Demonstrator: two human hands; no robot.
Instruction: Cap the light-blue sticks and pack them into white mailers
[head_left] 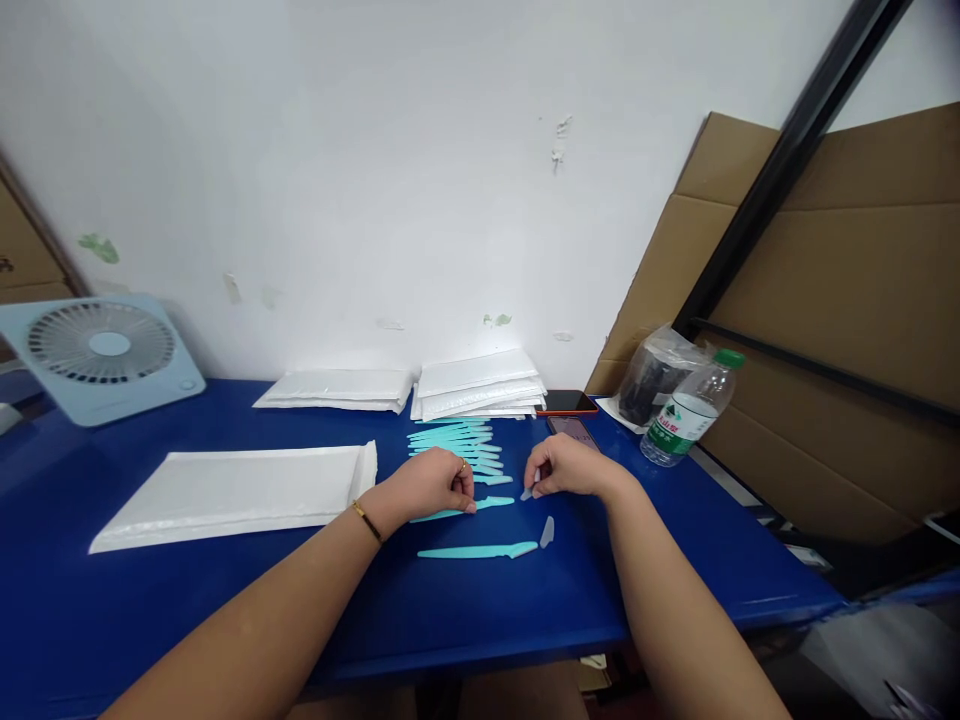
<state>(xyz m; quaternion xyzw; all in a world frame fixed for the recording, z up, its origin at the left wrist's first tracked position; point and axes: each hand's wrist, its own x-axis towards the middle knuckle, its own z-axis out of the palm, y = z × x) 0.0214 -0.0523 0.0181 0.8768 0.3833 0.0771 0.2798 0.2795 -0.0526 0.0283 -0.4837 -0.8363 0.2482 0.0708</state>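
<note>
My left hand (437, 484) is closed with its fingertips on a teal eyebrow razor (496, 501), whose blade end points right. A small translucent blade cap (526, 494) is pinched in my right hand (564, 466), a short way right of that razor's tip. Nearer the table's front edge lies another teal eyebrow razor (476, 551), with a loose translucent cap (547, 531) just off its tip. Behind my left hand, several more teal razors (454, 436) lie side by side in a row; my hand hides part of them.
A white padded mailer (240, 492) lies left on the blue table (420, 625). More white mailers (480, 375) are stacked against the wall. Two phones, one a dark phone (568, 402), lie behind my right hand. A water bottle (686, 415) stands right; a light-blue fan (105, 350) stands left.
</note>
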